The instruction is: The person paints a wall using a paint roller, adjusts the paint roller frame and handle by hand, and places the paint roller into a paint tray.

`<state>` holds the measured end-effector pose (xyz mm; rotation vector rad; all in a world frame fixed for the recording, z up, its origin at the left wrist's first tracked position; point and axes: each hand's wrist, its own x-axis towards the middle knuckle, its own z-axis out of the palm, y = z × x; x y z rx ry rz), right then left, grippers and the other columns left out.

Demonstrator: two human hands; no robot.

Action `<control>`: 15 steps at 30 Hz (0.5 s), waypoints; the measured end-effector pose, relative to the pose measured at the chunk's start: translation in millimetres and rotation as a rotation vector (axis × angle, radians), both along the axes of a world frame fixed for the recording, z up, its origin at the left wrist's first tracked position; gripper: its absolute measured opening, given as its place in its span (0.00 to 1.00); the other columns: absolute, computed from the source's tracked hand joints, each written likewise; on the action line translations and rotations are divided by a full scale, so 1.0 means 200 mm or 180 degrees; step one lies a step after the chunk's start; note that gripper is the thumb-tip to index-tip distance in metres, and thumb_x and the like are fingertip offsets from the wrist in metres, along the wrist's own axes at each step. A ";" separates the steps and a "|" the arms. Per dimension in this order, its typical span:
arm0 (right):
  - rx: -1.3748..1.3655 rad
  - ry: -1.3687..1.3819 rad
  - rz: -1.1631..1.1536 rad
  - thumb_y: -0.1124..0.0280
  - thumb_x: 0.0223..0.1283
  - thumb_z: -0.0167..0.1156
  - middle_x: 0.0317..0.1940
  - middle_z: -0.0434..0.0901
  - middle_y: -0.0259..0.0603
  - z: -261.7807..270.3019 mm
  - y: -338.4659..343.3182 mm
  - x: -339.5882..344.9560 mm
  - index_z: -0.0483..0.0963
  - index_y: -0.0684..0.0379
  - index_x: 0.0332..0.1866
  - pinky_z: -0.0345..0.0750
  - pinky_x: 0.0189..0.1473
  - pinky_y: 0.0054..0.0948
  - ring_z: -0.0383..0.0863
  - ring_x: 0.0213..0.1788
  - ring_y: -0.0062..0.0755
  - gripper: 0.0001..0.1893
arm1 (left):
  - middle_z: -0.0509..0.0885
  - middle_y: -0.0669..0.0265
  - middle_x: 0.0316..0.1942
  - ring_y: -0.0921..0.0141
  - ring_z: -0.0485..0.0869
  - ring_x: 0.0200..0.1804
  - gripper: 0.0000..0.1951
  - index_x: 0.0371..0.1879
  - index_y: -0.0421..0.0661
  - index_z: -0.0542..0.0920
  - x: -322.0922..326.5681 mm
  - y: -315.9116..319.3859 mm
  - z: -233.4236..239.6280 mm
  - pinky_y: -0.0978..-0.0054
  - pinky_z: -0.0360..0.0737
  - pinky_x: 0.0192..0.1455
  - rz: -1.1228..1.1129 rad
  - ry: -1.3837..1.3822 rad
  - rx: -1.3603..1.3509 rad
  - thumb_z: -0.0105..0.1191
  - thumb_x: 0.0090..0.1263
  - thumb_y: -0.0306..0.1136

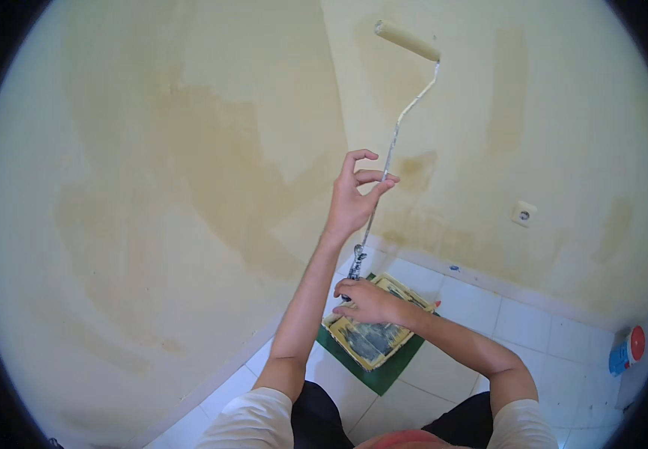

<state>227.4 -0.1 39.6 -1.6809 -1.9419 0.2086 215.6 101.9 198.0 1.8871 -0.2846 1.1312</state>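
A long-framed paint roller [408,41] with a cream-coloured sleeve is raised in front of the wall near the corner. My left hand [357,196] is partway up its thin, paint-spattered metal rod, with thumb and a finger pinching the rod and the other fingers spread. Lower down, my right hand [366,301] is closed around the paint-smeared handle. Beneath the right hand lies a paint tray [369,342] with cream paint and dark patches, resting on a green sheet [383,381] on the tiled floor. Part of the tray is hidden by the hand and forearm.
A blotchy cream-yellow wall [217,185] stands at the left and meets another wall [464,129] at a corner. That second wall bears a power socket [524,215]. A blue tub with a red lid [627,351] is on the white floor tiles [467,308] at the right.
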 end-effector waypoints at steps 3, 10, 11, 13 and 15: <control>0.0264 0.0173 -0.0124 0.59 0.63 0.62 0.44 0.81 0.50 0.00 0.02 0.01 0.79 0.63 0.45 0.74 0.57 0.43 0.80 0.51 0.52 0.16 | 0.90 0.60 0.38 0.72 0.87 0.47 0.23 0.58 0.42 0.67 -0.03 -0.03 0.04 0.73 0.79 0.55 -0.0132 0.0009 -0.0276 0.62 0.68 0.26; 0.0494 0.0739 -0.0686 0.63 0.63 0.62 0.27 0.85 0.47 0.06 0.03 0.01 0.84 0.64 0.33 0.80 0.41 0.39 0.86 0.31 0.47 0.13 | 0.88 0.58 0.41 0.71 0.87 0.44 0.18 0.59 0.35 0.77 -0.11 0.08 0.08 0.72 0.84 0.51 -0.0815 0.0545 -0.0986 0.57 0.73 0.26; 0.0375 0.1012 -0.0793 0.63 0.63 0.62 0.24 0.85 0.46 0.06 0.03 0.03 0.85 0.63 0.33 0.81 0.38 0.37 0.86 0.28 0.44 0.13 | 0.88 0.58 0.41 0.71 0.87 0.44 0.18 0.59 0.35 0.77 -0.13 0.10 0.09 0.72 0.84 0.51 -0.0831 0.0534 -0.0967 0.57 0.73 0.26; 0.0265 0.1232 -0.0863 0.63 0.63 0.62 0.23 0.85 0.46 0.06 0.02 0.07 0.85 0.64 0.34 0.81 0.36 0.34 0.87 0.27 0.39 0.14 | 0.87 0.57 0.42 0.69 0.87 0.43 0.14 0.56 0.35 0.79 -0.16 0.12 0.10 0.70 0.86 0.51 -0.1043 0.0608 -0.1236 0.55 0.74 0.26; 0.0151 0.1452 -0.0919 0.63 0.64 0.62 0.23 0.85 0.45 0.08 0.00 0.09 0.85 0.65 0.35 0.81 0.34 0.32 0.87 0.26 0.35 0.14 | 0.87 0.56 0.42 0.68 0.88 0.43 0.14 0.55 0.34 0.79 -0.20 0.14 0.10 0.70 0.87 0.51 -0.1010 0.0567 -0.1251 0.54 0.74 0.25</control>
